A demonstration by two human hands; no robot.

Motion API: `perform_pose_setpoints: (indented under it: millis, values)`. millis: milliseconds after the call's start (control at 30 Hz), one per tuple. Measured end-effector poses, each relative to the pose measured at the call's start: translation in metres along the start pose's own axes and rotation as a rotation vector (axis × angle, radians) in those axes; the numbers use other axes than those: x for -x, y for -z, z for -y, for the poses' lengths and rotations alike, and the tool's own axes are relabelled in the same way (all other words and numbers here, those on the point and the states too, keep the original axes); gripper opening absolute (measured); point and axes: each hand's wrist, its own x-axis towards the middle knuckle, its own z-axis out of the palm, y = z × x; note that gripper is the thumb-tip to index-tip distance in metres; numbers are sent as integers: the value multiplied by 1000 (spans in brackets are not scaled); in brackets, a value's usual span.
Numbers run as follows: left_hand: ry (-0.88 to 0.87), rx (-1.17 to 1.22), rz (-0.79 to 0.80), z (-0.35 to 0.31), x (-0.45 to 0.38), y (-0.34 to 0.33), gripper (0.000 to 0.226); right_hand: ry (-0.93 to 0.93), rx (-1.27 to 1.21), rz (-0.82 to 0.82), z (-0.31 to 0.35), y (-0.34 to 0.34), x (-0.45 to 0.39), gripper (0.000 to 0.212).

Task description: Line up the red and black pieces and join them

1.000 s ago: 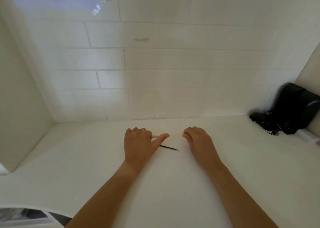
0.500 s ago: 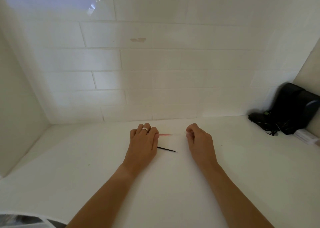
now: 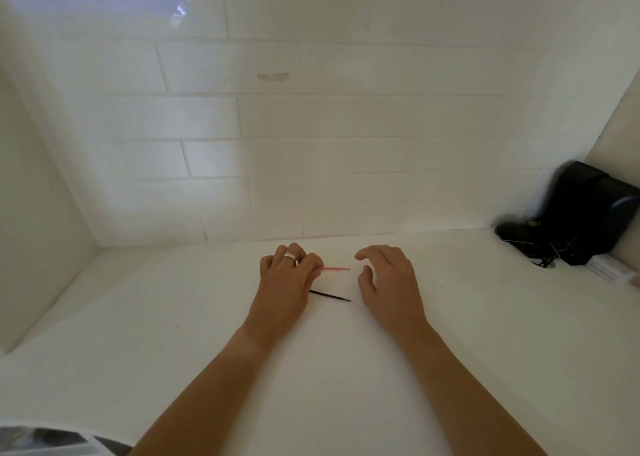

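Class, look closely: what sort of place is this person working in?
Probably a kitchen or utility nook: a white counter meets a wall of white tiles, and a black appliance sits in the corner.

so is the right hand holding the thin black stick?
No, the right hand hovers with fingers loosely curled and nothing in it; the thin black stick lies on the white counter.

Two bare forearms, no sleeves in view — nothing worn at either wrist. The left hand (image 3: 282, 284) carries one plain silver ring (image 3: 289, 256) on a finger — the right hand (image 3: 389, 284) has none.
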Motion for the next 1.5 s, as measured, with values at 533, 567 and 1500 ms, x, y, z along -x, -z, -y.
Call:
perform_pose_setpoints:
  millis: [533, 567, 1500]
  values:
    - [242, 770, -225, -40, 5, 58, 57, 309, -41, -46, 14, -6, 0, 12]
    - [221, 737, -266, -40, 5, 58, 50, 307, -42, -44, 15, -6, 0, 10]
    - [-150, 127, -230, -22, 0, 19, 13, 166, -167, 31, 17, -3, 2, 32]
